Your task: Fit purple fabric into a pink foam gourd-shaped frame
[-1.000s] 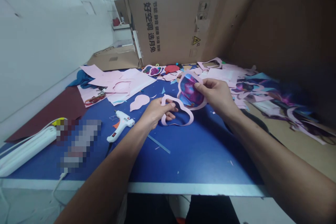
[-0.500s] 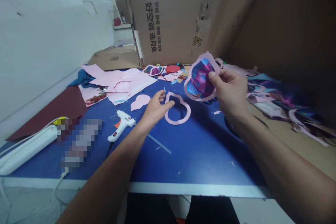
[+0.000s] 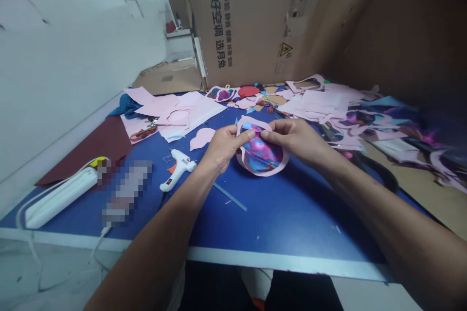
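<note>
Above the middle of the blue table [image 3: 292,214], both hands grip a pear-shaped cutout [image 3: 263,151] with a pink rim and a shiny blue and purple centre. My left hand [image 3: 223,149] pinches its upper left edge, thumb on top. From the upper right, my right hand [image 3: 297,138] presses a thumb onto the shiny part, fingers curled behind. Whether the loose pink outline lies beneath or against this cutout cannot be seen. A solid pink cutout [image 3: 202,139] lies just left of my left hand, near a white glue gun [image 3: 179,169].
Pink sheets [image 3: 193,109] and scissors [image 3: 144,131] lie at the back left. Several scraps [image 3: 321,102] are heaped at the back right. A large cardboard box [image 3: 251,24] stands behind. A white power strip [image 3: 63,199] and a glue stick [image 3: 230,197] are on the left half.
My right hand has brought the shiny cutout down and left to my left hand, which now grips it too. The loose pink outline no longer shows separately on the table. The view has shifted slightly.
</note>
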A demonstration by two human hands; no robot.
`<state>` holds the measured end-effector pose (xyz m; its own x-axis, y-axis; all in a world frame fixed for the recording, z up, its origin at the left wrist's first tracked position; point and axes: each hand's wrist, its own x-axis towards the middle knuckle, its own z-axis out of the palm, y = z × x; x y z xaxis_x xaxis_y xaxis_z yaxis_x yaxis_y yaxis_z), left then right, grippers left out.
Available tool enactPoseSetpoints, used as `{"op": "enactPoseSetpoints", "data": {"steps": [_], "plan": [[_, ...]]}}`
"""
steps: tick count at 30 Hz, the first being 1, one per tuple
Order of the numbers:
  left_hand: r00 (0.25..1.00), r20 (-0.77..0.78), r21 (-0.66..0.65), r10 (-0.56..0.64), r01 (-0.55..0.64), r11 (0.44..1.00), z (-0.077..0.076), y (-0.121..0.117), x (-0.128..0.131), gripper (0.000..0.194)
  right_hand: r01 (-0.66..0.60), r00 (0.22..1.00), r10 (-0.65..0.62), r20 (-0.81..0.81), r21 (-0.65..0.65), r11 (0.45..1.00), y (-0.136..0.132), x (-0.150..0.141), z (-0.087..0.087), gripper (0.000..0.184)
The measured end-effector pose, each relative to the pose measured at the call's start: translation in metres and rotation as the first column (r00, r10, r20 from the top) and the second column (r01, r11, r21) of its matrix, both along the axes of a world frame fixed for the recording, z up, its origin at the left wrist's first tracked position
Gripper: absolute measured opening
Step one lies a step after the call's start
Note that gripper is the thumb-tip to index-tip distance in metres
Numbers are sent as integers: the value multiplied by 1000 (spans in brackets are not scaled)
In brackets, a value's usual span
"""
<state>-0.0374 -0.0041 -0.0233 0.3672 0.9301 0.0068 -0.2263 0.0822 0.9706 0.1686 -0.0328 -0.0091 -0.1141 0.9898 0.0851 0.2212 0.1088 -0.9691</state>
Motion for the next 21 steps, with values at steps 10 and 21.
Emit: {"op": "enactPoseSetpoints", "data": {"steps": [10,21], "plan": [[999,-15,-36,36,-36,999,-6,0,2,44,-50,997,50,66,2,999,1,3,-5,50],[992,-49,0,118,-119,993,-7,4,2,33,-25,999,25,33,-1,1000,3,3,-5,59]]}}
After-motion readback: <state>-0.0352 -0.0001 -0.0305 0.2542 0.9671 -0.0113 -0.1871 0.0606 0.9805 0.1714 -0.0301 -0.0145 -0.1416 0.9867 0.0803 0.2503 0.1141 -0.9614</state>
